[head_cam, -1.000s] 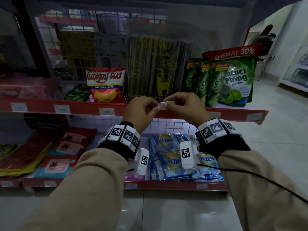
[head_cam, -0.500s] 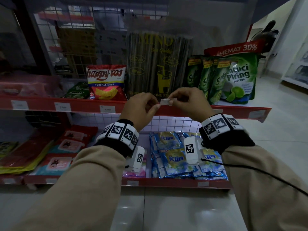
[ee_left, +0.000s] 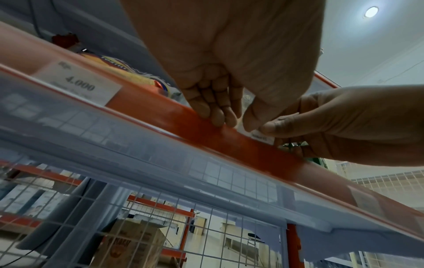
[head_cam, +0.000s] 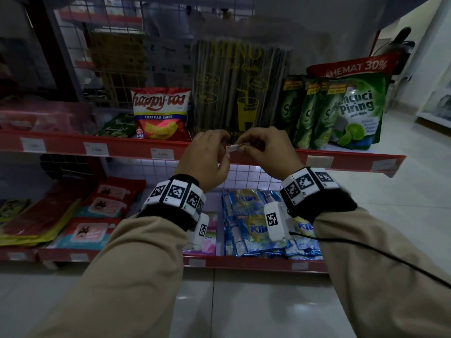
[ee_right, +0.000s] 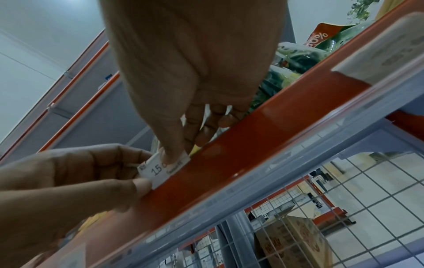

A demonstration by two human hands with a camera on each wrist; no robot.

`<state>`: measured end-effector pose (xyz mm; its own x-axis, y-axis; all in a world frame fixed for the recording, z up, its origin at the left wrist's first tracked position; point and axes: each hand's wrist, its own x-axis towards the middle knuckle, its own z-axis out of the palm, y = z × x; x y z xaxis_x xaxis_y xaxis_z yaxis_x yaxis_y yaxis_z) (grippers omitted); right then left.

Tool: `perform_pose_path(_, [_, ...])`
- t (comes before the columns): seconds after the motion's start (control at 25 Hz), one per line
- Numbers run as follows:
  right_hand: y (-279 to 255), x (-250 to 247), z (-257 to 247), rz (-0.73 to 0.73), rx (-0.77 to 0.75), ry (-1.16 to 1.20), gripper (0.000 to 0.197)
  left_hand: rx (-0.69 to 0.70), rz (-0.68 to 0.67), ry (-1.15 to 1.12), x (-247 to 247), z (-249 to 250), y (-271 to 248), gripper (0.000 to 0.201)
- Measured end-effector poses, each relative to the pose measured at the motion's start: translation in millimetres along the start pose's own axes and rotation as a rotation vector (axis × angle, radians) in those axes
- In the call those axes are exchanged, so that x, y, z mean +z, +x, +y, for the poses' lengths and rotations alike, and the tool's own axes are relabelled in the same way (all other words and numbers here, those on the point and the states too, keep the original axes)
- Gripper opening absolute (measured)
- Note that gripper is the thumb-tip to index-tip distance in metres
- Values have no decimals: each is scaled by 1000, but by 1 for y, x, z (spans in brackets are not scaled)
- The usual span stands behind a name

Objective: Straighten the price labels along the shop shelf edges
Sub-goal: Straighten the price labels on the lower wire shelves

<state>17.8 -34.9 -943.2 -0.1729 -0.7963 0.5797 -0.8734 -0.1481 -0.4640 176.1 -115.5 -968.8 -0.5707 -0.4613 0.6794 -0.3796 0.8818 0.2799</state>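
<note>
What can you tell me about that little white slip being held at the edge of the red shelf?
The price label is a small white paper slip with dark print; "15" is readable, the rest covered. It sits tilted at the top edge of the red shelf strip, not slotted in flat. The left hand pinches one end, and the right hand presses its thumb on the other.

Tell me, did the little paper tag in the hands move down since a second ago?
Yes. The paper tag sat up by the straw pack's bottom edge; now both hands hold it lower, against the red shelf strip.
</note>
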Motion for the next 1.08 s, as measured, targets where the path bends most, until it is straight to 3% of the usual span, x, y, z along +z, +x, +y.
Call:
perform_pose_path(0.16, [-1,0,-1,-25,-13,-58,10,-9,16,38,5,-2,2,17])
perform_pose_path(0.52, [-6,-9,0,-141,-32,-365,18,38,20,101,4,-2,2,15])
perform_pose_path(0.8, [-8,-9,-3,-200,-9,-418,19,52,-49,103,-3,-3,1,16])
perform_pose_path(1.08, [-13,-6,-3,-149,13,-390,14,-4,-108,156,-8,2,5,21])
